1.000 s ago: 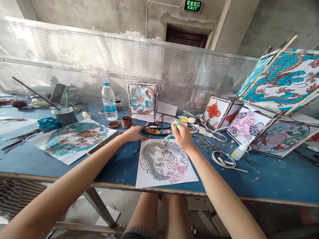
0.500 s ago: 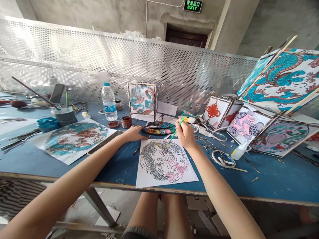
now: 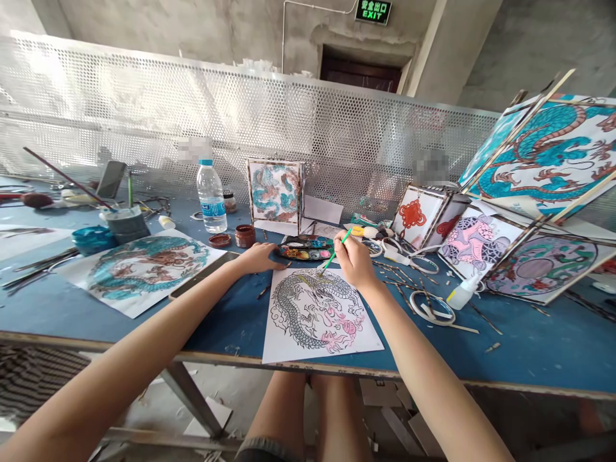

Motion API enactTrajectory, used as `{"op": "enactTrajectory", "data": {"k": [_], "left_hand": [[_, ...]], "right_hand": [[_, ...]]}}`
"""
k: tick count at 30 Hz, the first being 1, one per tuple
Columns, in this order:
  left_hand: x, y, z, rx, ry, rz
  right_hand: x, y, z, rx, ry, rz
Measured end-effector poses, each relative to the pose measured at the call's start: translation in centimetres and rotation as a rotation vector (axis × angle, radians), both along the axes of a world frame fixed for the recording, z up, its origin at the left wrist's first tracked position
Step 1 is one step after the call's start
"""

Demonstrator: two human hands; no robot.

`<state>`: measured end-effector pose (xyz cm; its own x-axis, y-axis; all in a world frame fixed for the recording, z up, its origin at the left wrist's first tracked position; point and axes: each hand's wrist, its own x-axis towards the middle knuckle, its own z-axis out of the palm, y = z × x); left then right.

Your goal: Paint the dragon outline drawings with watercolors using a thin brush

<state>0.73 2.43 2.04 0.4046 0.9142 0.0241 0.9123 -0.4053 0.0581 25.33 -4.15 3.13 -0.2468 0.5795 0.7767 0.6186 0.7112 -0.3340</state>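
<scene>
1. We take 12 o'clock as straight away from us, toward the mesh screen.
2. Our right hand [image 3: 353,260] pinches a thin green brush [image 3: 333,256] between thumb and the first fingers, which are pressed tight on the handle. The other fingers are curled under.
3. The brush's long axis runs slantwise, with the handle end up at about 1 o'clock and the bristles down at about 7 o'clock from the fingers.
4. The bristle tip sits at the top edge of the dragon sheet [image 3: 320,314], by the dragon's head. We cannot tell whether it touches the paper or hangs just above it.
5. The dragon sheet lies flat on the blue table [image 3: 529,346] at 6 o'clock from the right hand, straight in front of us and close to the near edge. Its lower right part is coloured pink.
6. The paint palette [image 3: 305,249] lies just beyond the sheet, at about 9 to 10 o'clock from the right hand and close to it.
7. Our left hand [image 3: 257,256] rests palm down on the table at 9 o'clock from the palette, its fingers loosely together and holding nothing.
8. The right hand is nearer to the sheet; the two hands flank the palette, the left about as near as the right.
</scene>
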Motion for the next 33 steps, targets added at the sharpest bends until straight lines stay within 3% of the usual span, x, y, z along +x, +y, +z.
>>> {"op": "enactTrajectory", "data": {"k": [18, 33], "left_hand": [[0.05, -0.15, 0.16, 0.005, -0.002, -0.011], [0.01, -0.11, 0.12, 0.002, -0.007, -0.007]], "right_hand": [[0.24, -0.02, 0.08, 0.018, 0.042, -0.065], [0.04, -0.09, 0.11, -0.022, 0.011, 0.006]]}}
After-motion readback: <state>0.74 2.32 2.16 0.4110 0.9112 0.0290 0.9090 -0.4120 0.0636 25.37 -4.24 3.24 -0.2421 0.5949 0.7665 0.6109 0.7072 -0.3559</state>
